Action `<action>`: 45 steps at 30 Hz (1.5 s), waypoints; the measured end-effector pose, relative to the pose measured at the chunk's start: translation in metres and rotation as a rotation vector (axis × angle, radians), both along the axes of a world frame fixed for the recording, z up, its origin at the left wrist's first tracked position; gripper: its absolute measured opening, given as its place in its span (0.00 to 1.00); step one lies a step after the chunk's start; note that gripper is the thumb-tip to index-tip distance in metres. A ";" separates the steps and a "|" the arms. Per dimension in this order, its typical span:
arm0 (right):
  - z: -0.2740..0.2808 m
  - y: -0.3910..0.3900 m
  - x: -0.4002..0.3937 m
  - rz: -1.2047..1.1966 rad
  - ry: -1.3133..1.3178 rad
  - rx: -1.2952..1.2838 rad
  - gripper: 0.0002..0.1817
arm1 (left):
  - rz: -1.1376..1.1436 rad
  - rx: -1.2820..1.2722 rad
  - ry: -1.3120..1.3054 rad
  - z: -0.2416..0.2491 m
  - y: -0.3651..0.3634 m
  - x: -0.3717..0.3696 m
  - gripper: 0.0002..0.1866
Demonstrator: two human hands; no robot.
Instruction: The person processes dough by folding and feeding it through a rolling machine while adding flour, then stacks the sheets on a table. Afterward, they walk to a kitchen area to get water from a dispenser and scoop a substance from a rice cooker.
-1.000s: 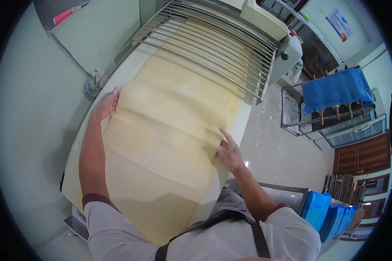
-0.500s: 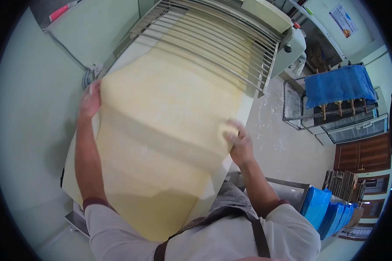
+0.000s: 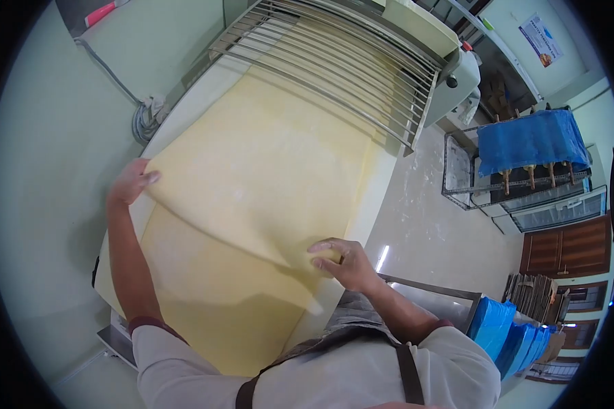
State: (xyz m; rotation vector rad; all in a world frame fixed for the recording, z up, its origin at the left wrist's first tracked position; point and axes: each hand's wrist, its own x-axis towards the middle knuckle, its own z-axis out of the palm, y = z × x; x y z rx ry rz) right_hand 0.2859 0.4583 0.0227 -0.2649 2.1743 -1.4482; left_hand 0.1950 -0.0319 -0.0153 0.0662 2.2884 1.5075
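Note:
A broad sheet of pale yellow dough (image 3: 273, 157) lies along the white bed of a dough sheeter (image 3: 372, 184), its upper layer folded over a lower layer (image 3: 205, 273). My left hand (image 3: 134, 181) pinches the left corner of the upper layer, thumb on top. On the right, my right hand (image 3: 344, 262) has its fingers curled round the other corner, which bunches up a little. The far part of the dough runs beneath a metal bar guard (image 3: 334, 82).
A rack (image 3: 457, 163) draped with a blue sheet (image 3: 532, 142) stands to the right on the tiled floor. Nearer are a metal table (image 3: 436, 300) and blue-wrapped stacks (image 3: 491, 324). A coiled cable (image 3: 143, 123) hangs at the left wall.
Both hands have come toward me, drawing the upper dough layer's edge nearer. My right hand has also moved left and down, and the raised edge now lies lower.

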 end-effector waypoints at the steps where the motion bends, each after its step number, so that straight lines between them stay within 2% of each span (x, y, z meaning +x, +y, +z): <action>1: 0.002 0.006 0.000 -0.001 -0.002 -0.041 0.11 | 0.041 0.038 0.061 -0.001 0.001 -0.004 0.26; 4: 0.011 0.020 -0.026 -0.233 -0.071 -0.141 0.14 | 0.184 0.209 0.264 -0.002 0.017 -0.022 0.25; 5: 0.001 0.020 -0.040 -0.403 -0.133 -0.426 0.18 | 0.236 0.312 0.347 -0.001 0.037 -0.035 0.25; 6: -0.018 0.021 -0.053 -0.568 -0.191 -0.711 0.21 | 0.258 0.524 0.324 -0.016 0.046 -0.055 0.25; 7: -0.039 0.021 -0.056 -0.649 -0.164 -0.836 0.23 | 0.274 0.736 0.301 -0.037 0.052 -0.072 0.24; 9: -0.068 0.021 -0.064 -0.800 -0.094 -1.083 0.26 | 0.266 0.591 0.038 -0.070 0.046 -0.086 0.25; 10: -0.068 0.020 -0.059 -0.794 -0.102 -0.920 0.27 | 0.260 0.516 -0.084 -0.075 0.040 -0.096 0.26; 12: -0.073 0.020 -0.033 -0.796 -0.135 -0.588 0.28 | 0.238 0.469 -0.146 -0.065 0.035 -0.092 0.26; 14: -0.083 0.021 -0.027 -0.593 -0.196 -0.447 0.26 | 0.161 0.328 -0.201 -0.057 0.036 -0.075 0.24; 15: -0.087 0.022 -0.020 -0.489 -0.231 -0.379 0.25 | 0.187 0.337 -0.231 -0.062 0.034 -0.068 0.24; 18: -0.089 0.011 -0.011 -0.147 -0.007 -0.097 0.20 | 0.014 0.217 -0.220 -0.063 0.032 -0.034 0.25; 21: -0.076 0.006 -0.004 -0.200 -0.085 -0.091 0.16 | 0.157 -0.345 -0.111 -0.029 0.053 0.011 0.26; 24: -0.060 0.002 0.018 -0.015 -0.072 -0.034 0.17 | 0.095 -0.236 -0.147 -0.038 0.027 0.058 0.25; 27: -0.072 -0.001 0.040 -0.028 -0.106 -0.079 0.18 | 0.274 0.070 -0.110 -0.052 0.014 0.094 0.25; 30: -0.078 -0.003 0.040 -0.266 -0.106 -0.113 0.19 | 0.284 -0.280 -0.036 -0.088 0.003 0.088 0.25; 31: -0.074 -0.003 0.041 -0.356 -0.226 -0.182 0.20 | 0.266 -0.168 -0.061 -0.079 0.012 0.087 0.25; 32: -0.070 -0.003 0.045 -0.332 -0.193 -0.108 0.20 | 0.254 -0.056 -0.077 -0.068 0.024 0.083 0.24; 34: -0.067 -0.008 0.045 -0.299 -0.092 0.017 0.21 | 0.394 -0.035 -0.109 -0.092 0.024 0.078 0.22; 37: -0.085 -0.017 0.050 -0.229 0.117 -0.010 0.19 | 0.634 0.317 -0.024 -0.079 0.072 0.063 0.20; 40: -0.100 -0.019 0.043 -0.393 -0.040 -0.152 0.17 | 0.902 0.327 0.108 -0.099 0.104 0.032 0.21; 43: -0.087 -0.019 0.018 -0.367 0.114 -0.025 0.13 | 0.957 -0.084 0.260 -0.078 0.134 0.005 0.21; 45: -0.064 -0.013 0.009 -0.263 0.126 0.024 0.13 | 1.000 0.372 0.301 -0.071 0.131 0.018 0.21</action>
